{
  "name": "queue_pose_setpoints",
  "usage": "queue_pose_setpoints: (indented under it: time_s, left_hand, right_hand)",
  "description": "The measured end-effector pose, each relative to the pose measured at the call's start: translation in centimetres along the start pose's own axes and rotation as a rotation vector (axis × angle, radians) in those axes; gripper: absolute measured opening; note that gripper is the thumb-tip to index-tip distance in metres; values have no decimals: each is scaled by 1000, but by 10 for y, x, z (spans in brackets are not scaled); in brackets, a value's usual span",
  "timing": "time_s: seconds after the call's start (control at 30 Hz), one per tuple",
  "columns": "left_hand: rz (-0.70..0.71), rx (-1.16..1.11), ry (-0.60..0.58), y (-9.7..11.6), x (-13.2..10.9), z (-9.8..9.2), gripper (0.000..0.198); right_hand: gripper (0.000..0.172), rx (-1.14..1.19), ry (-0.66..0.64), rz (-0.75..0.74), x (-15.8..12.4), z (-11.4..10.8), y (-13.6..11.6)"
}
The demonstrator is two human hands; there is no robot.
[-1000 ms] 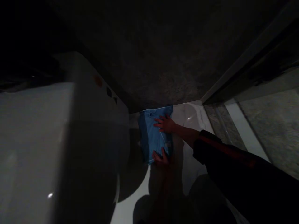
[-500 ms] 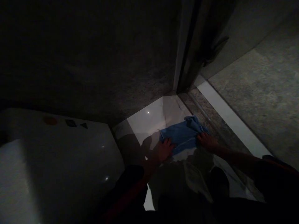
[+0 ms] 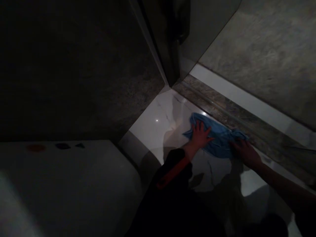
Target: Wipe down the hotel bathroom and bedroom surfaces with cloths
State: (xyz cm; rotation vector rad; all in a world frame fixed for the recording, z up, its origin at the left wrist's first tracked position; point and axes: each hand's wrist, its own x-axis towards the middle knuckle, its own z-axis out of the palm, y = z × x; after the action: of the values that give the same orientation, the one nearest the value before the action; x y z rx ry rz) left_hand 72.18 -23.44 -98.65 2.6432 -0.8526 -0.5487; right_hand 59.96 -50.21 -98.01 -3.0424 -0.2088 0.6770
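A blue cloth (image 3: 218,131) lies spread on the pale, marble-look floor (image 3: 158,113), along a brown stone threshold. Its right end is bunched up. My left hand (image 3: 201,134) presses flat on the left part of the cloth, fingers spread apart. At the bunched right end, my right hand (image 3: 247,153) has its fingers curled onto the fabric; dim light partly hides the fingertips.
A door or panel with a dark handle (image 3: 182,26) rises beyond the corner. The stone threshold (image 3: 222,108) with a metal track runs to the right, beside a white strip (image 3: 234,89). At left stands a white surface (image 3: 98,184) bearing an orange mark (image 3: 36,147). Lighting is dim.
The view has swung to the right. Both hands and the cloth now lie along the threshold, and the left hand's fingers are spread wider over the cloth.
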Motion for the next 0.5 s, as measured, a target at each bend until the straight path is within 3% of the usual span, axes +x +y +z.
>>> queue_pose_setpoints:
  time_s: [0.1, 0.17, 0.2, 0.23, 0.3, 0.4, 0.43, 0.5]
  left_hand:
    - [361, 46, -38, 17, -10, 32, 62]
    - [511, 54, -58, 5, -17, 33, 52]
    - [507, 57, -45, -11, -16, 23, 47]
    - [451, 66, -16, -33, -13, 9, 43]
    - [230, 119, 44, -86, -9, -29, 46]
    - [-295, 189, -34, -153, -40, -70, 42]
    - [-427, 191, -55, -161, -63, -73, 45]
    - [-666, 162, -124, -148, -121, -65, 59]
  right_hand:
    - [57, 161, 25, 168, -70, 65, 3]
    - [56, 307, -98, 169, -93, 80, -5]
    - [54, 343, -156, 144, -87, 74, -12]
    - [54, 337, -181, 111, -68, 61, -23]
    - [57, 259, -133, 3, 0, 21, -52]
    - [60, 170, -100, -194, 108, -33, -112]
    - [59, 139, -114, -271, 128, -42, -131]
    - [55, 71, -165, -436, 135, -48, -158]
